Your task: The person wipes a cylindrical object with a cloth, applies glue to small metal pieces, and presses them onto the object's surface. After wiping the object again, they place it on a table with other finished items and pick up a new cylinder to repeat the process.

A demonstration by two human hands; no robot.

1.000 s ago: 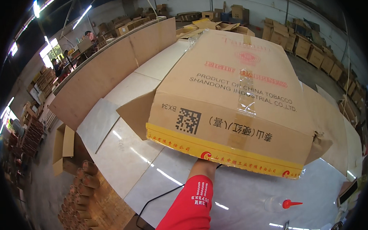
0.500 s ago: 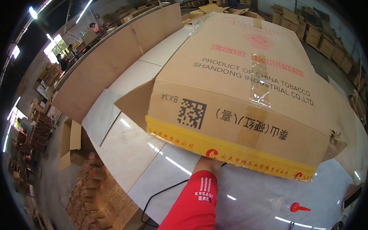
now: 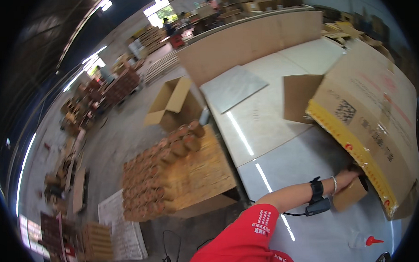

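Observation:
My left hand (image 3: 344, 180) is at the mouth of a big brown cardboard box (image 3: 379, 97), its fingers closed round the upper part of a short brown cardboard tube (image 3: 349, 196). Part of the fingers is hidden by the tube and the box edge. The box lies on the table, its yellow-taped edge turned toward me and one flap (image 3: 302, 97) sticking out to the left. A black band with a small device (image 3: 317, 205) is strapped on my left wrist. My right hand is out of sight.
Rows of similar brown tubes (image 3: 149, 184) stand on a wooden board (image 3: 204, 172) left of the table. Behind them is an opened carton (image 3: 171, 104). A clear bottle with a red nozzle (image 3: 361, 240) lies on the grey tabletop (image 3: 310, 238). A wooden panel (image 3: 257, 41) borders the far side.
My view has swung left, so the box now sits at the right. My left hand, hidden under the box before, has come out with the cardboard tube in it.

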